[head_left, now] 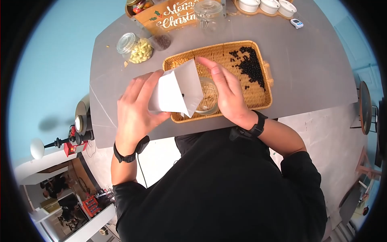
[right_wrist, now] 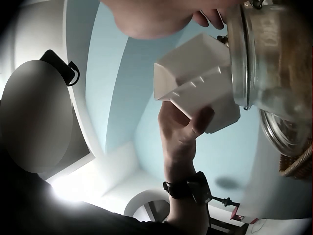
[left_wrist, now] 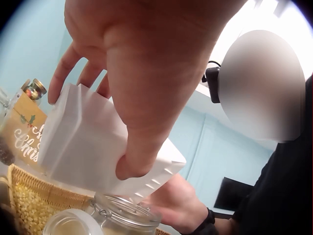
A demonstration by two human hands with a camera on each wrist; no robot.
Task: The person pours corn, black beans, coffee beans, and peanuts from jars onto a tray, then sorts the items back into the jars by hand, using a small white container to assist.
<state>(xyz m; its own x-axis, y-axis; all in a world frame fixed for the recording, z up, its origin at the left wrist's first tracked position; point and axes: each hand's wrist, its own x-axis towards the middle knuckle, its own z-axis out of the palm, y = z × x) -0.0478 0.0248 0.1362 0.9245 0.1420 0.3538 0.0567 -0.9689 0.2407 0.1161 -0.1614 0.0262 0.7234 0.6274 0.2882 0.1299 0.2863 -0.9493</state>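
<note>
The left hand (head_left: 136, 101) grips a white angular container (head_left: 165, 93), thumb on one side and fingers on the other, and tilts it so its wide mouth faces right. A small dark bit lies inside it. Under that mouth stands an open glass jar (head_left: 208, 97) in a wicker tray (head_left: 264, 105). The right hand (head_left: 230, 93) is held beside the jar with its fingers extended toward the container's rim; whether it touches either is unclear. In the left wrist view the container (left_wrist: 88, 142) is above the jar (left_wrist: 128, 211), whose lid hangs open.
Black beans (head_left: 252, 68) lie at the tray's right and yellow kernels (head_left: 179, 63) at its upper left. Behind the tray are a jar of pale green pieces (head_left: 141, 51), a dark-filled jar (head_left: 162, 41), a glass jar (head_left: 209, 16), a Christmas box (head_left: 161, 18) and white cups (head_left: 269, 5).
</note>
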